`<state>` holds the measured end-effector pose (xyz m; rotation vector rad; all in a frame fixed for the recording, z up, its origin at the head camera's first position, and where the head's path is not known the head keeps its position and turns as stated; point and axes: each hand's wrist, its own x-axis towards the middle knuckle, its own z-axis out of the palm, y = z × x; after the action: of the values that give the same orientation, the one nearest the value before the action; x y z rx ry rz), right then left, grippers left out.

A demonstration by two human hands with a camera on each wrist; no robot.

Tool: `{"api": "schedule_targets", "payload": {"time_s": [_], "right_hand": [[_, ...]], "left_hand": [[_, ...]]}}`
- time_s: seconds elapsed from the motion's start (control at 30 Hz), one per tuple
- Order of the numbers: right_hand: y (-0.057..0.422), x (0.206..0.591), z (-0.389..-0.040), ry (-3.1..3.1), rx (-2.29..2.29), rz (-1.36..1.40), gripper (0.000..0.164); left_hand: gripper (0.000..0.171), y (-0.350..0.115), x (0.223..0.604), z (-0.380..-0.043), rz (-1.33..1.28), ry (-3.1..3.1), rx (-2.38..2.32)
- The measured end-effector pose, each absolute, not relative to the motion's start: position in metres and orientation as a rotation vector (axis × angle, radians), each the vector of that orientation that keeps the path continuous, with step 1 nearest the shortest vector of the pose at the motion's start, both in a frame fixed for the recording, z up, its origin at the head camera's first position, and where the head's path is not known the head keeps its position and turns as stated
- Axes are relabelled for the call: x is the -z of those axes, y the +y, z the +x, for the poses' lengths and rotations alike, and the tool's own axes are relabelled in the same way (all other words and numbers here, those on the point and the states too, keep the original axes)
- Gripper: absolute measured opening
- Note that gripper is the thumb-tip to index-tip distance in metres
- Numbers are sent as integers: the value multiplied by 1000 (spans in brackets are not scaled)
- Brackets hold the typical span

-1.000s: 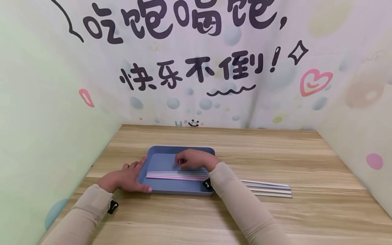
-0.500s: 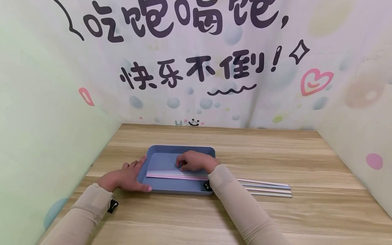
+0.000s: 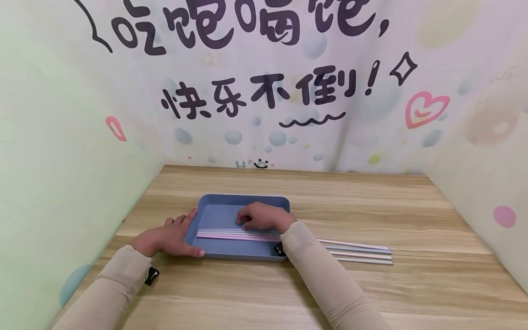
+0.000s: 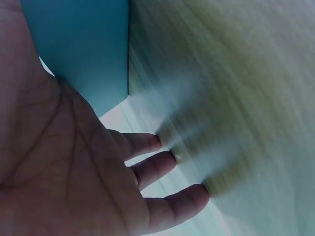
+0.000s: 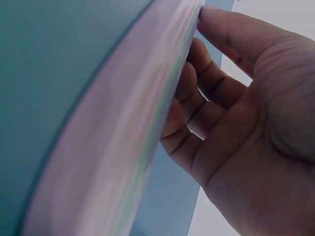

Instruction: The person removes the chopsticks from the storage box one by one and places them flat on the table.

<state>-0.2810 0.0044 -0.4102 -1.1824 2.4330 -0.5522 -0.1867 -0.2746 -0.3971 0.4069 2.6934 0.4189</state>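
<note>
A blue rectangular tray lies on the table with a row of pastel chopsticks along its length. My left hand spreads at the tray's left end, its thumb along the front corner and a finger by the left rim. The left wrist view shows that palm beside the tray's outer wall. Over the tray, my right hand touches the far side of the row with its fingers loosely bent. In the right wrist view, thumb and fingertips meet the edge of the chopsticks; the thumb stands apart from the fingers.
Several more chopsticks lie side by side to the right of the tray, partly hidden by my right sleeve. The wood-grain table ends at a printed cloth wall behind and pale walls on both sides.
My right hand has come slightly down and nearer to the row of chopsticks, then stayed there. The left hand keeps its place at the tray. The head view has tilted a little.
</note>
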Motion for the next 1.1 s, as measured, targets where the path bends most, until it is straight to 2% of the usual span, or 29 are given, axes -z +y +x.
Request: {"api": "schedule_targets", "payload": {"time_s": [1.1], "right_hand": [[0,413,-281,2449,485,-1235,12]], "left_hand": [[125,-272,394,-185,413,2693,-446]]}}
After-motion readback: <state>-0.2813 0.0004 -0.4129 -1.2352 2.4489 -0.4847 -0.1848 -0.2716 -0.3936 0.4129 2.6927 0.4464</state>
